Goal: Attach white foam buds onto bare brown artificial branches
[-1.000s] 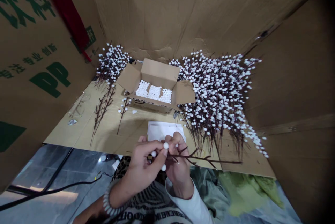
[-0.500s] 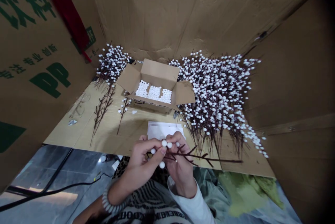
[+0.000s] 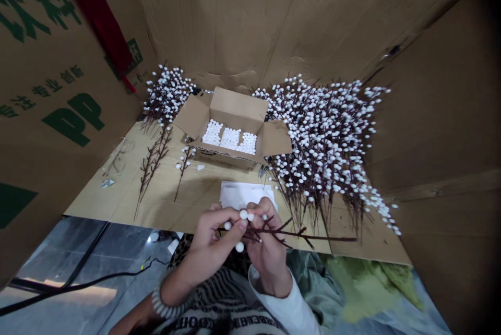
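Close to my body I hold a brown artificial branch (image 3: 324, 237) sideways, its bare twigs and stem pointing right. Several white berries, such as the low white berry (image 3: 239, 247), sit at its left end. My left hand (image 3: 215, 241) is closed there, thumb and forefinger pinching at a white berry (image 3: 243, 214) on the upper side. My right hand (image 3: 270, 254) is wrapped round the branch, its fingertips against a neighbouring berry (image 3: 250, 217). Part of the branch is hidden behind my fingers. Just beyond both hands lie white sheets of paper (image 3: 238, 195).
An open cardboard box (image 3: 225, 156) holds white berries in several groups. Berry-covered branches (image 3: 321, 136) are heaped at right, with a smaller bunch (image 3: 166, 95) at back left. Bare branches (image 3: 154, 160) and one partly berried branch (image 3: 183, 165) lie at left. Cardboard walls (image 3: 250, 22) surround the table.
Both hands and the branch have shifted very slightly left. The grip on the branch and berries looks the same, and the things on the table have not moved.
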Demonstrator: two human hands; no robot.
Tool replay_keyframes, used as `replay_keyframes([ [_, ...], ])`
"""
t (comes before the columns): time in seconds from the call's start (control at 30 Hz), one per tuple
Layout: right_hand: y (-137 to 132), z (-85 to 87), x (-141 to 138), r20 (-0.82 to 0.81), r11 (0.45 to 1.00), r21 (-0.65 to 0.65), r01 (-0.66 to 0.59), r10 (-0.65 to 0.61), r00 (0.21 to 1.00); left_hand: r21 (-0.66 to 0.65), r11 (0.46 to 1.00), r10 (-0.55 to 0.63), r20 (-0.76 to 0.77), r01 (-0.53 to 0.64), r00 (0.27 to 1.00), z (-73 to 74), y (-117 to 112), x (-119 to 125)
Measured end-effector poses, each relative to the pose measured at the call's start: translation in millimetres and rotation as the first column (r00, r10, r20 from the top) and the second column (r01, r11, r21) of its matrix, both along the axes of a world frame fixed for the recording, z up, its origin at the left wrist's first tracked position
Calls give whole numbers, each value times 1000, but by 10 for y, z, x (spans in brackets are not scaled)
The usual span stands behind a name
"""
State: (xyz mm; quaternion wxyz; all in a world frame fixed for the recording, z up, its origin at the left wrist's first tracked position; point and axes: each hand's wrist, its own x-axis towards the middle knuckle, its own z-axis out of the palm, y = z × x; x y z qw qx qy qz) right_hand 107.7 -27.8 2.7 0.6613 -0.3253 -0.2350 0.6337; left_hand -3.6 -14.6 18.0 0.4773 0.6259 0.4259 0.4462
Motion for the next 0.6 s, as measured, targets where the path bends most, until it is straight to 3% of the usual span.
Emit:
replay_keyframes([
  [0.13,1,13,32,-5,1000,-23,-3,3,1000,-202,973,-81,167,115,983,-11,22,-11],
  [0.23,38,12,87,-44,997,-73,31,-34,998,-299,949,-32,210,96,977,-23,37,-9],
  [0.43,89,-16,191,-27,984,-159,78,-84,996,-381,921,6,212,77,977,-2,45,17],
  [0.6,65,-67,212,62,985,-120,122,-116,991,-392,919,66,237,34,969,-33,44,30],
])
